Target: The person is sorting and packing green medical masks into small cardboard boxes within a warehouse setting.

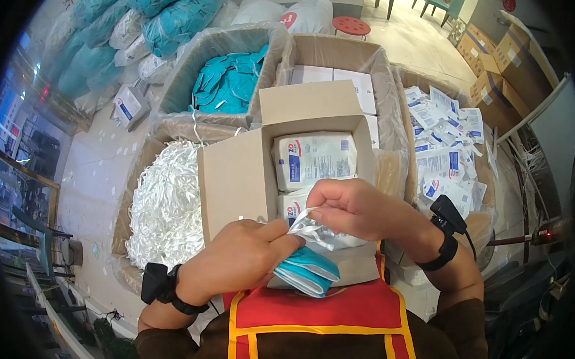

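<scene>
- L hand point(242, 258) curled, thumb + fingers pinching a folded stack of teal fabric masks point(308, 272) at its near end; the stack is soft, layered, w/ pale edging, and sits just above the red apron point(320, 309) w/ yellow trim.
- R hand point(353, 208) bent at the wrist, fingertips pressed together on the mouth of a clear crinkly plastic pouch point(317, 233); pouch is thin, shiny, wrinkled, and lies betw. both hands, touching the masks.
- Both wrists carry black straps w/ small boxy devices.
- Directly behind hands: open brown cardboard box point(249, 171), flaps up, matte; inside are flat white packets point(314, 158) w/ blue + red print, rectangular, slightly puffy.
- Left of it: a carton lined w/ plastic film, full of white ear-loop strings point(167, 206), a tangled, stringy heap.
- Further back: lined carton of loose teal masks point(231, 84), floppy pile.
- Back centre: carton w/ plain white boxes point(340, 82), crisp edges.
- Right: carton of loose printed sachets point(446, 145), glossy, jumbled.
- Top left on the floor: bulging clear sacks point(166, 14) of teal stuff.
</scene>
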Demonstrator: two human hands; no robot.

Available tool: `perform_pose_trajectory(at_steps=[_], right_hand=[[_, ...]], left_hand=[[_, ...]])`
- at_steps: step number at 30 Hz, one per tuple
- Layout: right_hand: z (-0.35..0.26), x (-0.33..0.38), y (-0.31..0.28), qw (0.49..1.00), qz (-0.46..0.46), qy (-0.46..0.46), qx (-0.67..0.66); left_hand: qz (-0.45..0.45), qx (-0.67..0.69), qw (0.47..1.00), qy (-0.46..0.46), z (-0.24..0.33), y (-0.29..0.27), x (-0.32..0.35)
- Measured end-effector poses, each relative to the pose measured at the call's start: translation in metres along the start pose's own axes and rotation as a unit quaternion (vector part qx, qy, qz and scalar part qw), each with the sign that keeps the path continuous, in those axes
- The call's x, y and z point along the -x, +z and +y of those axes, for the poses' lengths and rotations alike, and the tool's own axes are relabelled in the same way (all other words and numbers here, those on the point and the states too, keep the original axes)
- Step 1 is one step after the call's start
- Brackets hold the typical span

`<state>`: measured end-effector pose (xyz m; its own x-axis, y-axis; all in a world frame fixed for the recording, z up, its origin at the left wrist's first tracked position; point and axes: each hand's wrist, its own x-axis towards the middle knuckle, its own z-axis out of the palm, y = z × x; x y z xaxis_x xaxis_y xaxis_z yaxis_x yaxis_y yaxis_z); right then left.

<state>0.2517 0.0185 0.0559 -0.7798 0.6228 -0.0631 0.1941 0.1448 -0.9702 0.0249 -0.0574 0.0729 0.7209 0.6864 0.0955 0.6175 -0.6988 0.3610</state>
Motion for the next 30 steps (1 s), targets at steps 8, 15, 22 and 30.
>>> perform_pose_trajectory(at_steps=[8,15,22,30], right_hand=[[-0.012,0.009,-0.017,0.987,-0.117,0.105,-0.013],[-0.014,0.016,-0.017,0.971,-0.083,0.018,0.222],[-0.017,0.024,-0.033,0.972,-0.089,0.040,0.212],[-0.018,0.040,-0.044,0.982,-0.090,0.098,0.136]], left_hand=[[0.006,-0.004,1.000,-0.025,-0.005,-0.005,0.002],[-0.016,0.002,1.000,-0.021,-0.004,-0.004,0.003],[-0.032,0.014,0.998,-0.046,-0.006,-0.006,0.008],[-0.023,0.049,0.998,-0.041,-0.010,-0.011,0.015]])
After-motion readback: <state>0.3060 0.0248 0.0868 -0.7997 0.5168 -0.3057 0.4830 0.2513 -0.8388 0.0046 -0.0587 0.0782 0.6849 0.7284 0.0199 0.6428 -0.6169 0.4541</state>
